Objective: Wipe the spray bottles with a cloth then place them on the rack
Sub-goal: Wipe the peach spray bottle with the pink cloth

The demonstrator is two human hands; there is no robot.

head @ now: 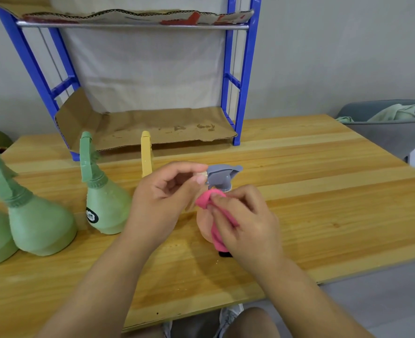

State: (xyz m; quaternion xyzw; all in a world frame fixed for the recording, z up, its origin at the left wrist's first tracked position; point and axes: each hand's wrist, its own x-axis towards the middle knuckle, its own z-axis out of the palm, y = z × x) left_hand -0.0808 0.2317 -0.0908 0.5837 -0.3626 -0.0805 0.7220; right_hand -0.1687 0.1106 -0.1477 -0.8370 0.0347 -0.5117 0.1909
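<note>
Progress looks early: the rack (240, 93) at the back of the desk (323, 191) carries no bottle on its cardboard-lined shelves, so none seems finished; wiping is in hand on a grey-headed bottle (222, 176), which seems to stand on the desk near its front edge; the left hand (164, 191) has its grip pinched on the rear of the grey spray head, steadying it; the right hand (245, 215) has its grip closed round a pink cloth (204, 200) pressed against the bottle's neck and body; three green bottles (38, 223) and a yellow-headed one (146, 152), mostly hidden behind the left hand, wait to the left, apparently unwiped.
</note>
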